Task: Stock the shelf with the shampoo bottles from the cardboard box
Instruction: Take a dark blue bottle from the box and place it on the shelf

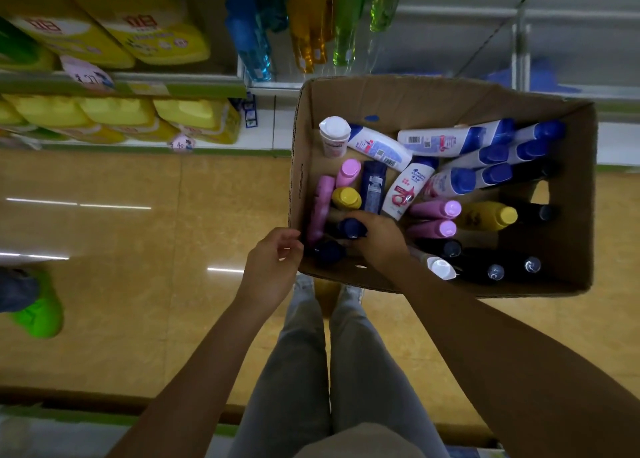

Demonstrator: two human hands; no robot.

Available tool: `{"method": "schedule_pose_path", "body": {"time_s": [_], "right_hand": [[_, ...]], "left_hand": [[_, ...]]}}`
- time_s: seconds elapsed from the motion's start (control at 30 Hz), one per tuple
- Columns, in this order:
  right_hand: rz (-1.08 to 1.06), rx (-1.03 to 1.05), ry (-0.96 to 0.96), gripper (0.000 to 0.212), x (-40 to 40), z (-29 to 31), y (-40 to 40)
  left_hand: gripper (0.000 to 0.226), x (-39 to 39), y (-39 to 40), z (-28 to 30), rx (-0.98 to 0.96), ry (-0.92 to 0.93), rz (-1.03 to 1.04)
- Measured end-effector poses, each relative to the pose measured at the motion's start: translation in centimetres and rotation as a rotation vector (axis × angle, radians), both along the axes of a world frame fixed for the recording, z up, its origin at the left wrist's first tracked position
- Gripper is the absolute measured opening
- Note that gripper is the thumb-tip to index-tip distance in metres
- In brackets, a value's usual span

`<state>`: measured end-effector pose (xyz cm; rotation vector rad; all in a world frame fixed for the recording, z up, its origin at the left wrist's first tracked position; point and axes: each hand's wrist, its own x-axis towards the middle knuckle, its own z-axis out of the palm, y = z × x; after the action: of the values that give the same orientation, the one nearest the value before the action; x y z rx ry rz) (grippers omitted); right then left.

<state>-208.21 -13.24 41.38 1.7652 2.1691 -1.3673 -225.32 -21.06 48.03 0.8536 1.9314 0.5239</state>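
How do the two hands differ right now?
The right hand reaches inside the cardboard box, its grip curled round a dark blue bottle; the left hand hovers outside the box's near-left corner, fingers loosely curled, holding nothing. Both arms are bare.

right hand [377, 239] gripped dark bottle [351, 228] inside box [443, 97] | left hand [273, 267] loosely curled at box's near corner, holding nothing | shelf [124, 85] beyond, stocked yellow
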Motion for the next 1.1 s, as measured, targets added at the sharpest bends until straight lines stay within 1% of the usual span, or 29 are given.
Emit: {"method": "schedule_pose_path", "body": {"time_s": [0.13, 0.23, 0.33, 0.4, 0.5, 0.6, 0.67, 0.8, 0.9, 0.97, 1.03, 1.1], "right_hand": [[-0.129, -0.050, 0.068, 0.047, 1.1, 2.0, 1.1], [-0.156, -0.115, 0.119, 0.037, 1.9, 5.2, 3.5], [-0.133, -0.179, 0.179, 0.020, 2.3, 9.4, 5.9], [-0.117, -0.192, 0.218, 0.019, 2.3, 12.5, 7.1], [-0.102, -0.191, 0.261, 0.025, 2.5, 16.9, 8.2], [-0.159, -0.180, 0.335, 0.026, 2.6, 20.6, 8.8], [-0.181, -0.184, 0.395, 0.026, 2.6, 22.7, 9.1], [-0.218, -0.240, 0.550, 0.027, 2.6, 26.2, 9.9], [-0.249, -0.269, 0.636, 0.009, 2.2, 28.5, 10.5], [-0.266, -0.248, 0.670, 0.005, 1.8, 29.9, 10.7], [-0.282, -0.219, 0.699, 0.006, 1.4, 31.1, 10.7], [-0.313, -0.189, 0.721, 0.015, 0.7, 32.3, 10.6]], "left_hand": [[0.023, 0.4, 0.1, 0.8, 0.020, 0.009, -0.038], [0.024, 0.9, 0.5, 1.9, 0.037, 0.003, -0.041], [0.024, 1.5, 1.2, 3.3, 0.071, -0.029, -0.028], [0.025, 1.9, 1.7, 4.6, 0.093, -0.068, -0.018], [0.042, 2.4, 2.6, 6.8, 0.091, -0.163, -0.046], [0.063, 2.5, 3.4, 8.8, 0.086, -0.255, -0.132], [0.067, 2.5, 4.0, 10.3, 0.124, -0.348, -0.144], [0.061, 2.4, 4.7, 14.3, 0.163, -0.516, -0.115], [0.049, 2.4, 5.0, 17.1, 0.240, -0.574, -0.107], [0.046, 2.5, 5.2, 18.6, 0.293, -0.593, -0.085], [0.044, 2.6, 5.5, 19.8, 0.347, -0.595, -0.046], [0.040, 2.8, 5.7, 20.7, 0.403, -0.577, 0.008]]}}
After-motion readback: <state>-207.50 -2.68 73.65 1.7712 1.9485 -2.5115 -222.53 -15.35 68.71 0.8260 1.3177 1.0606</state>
